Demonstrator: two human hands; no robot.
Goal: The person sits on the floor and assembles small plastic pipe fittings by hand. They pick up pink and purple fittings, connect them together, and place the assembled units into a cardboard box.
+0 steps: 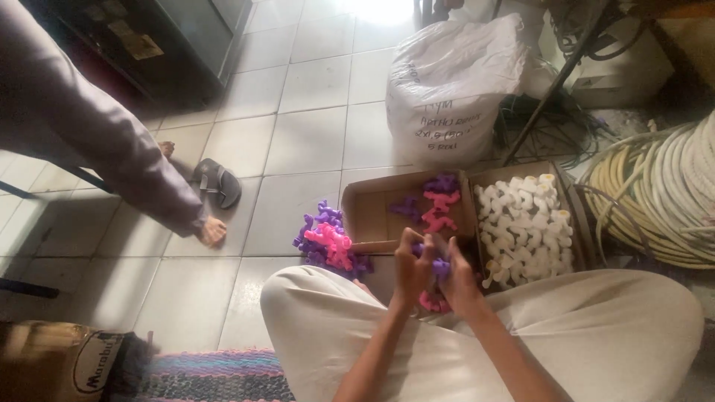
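The left hand (412, 269) and the right hand (460, 277) are both clamped on a purple plastic piece (439, 268) held above the lap, near the cardboard box (372, 212); white pieces (525, 223) fill the box's right compartment. A pile of purple and pink pieces (328, 242) lies on the floor (305, 134) left of the box; a white sack (454, 82) stands on the far side.

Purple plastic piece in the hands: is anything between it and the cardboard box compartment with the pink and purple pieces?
Nothing visible. Left hand and right hand hold the purple plastic piece at the near edge of the cardboard box; the compartment's top is open.
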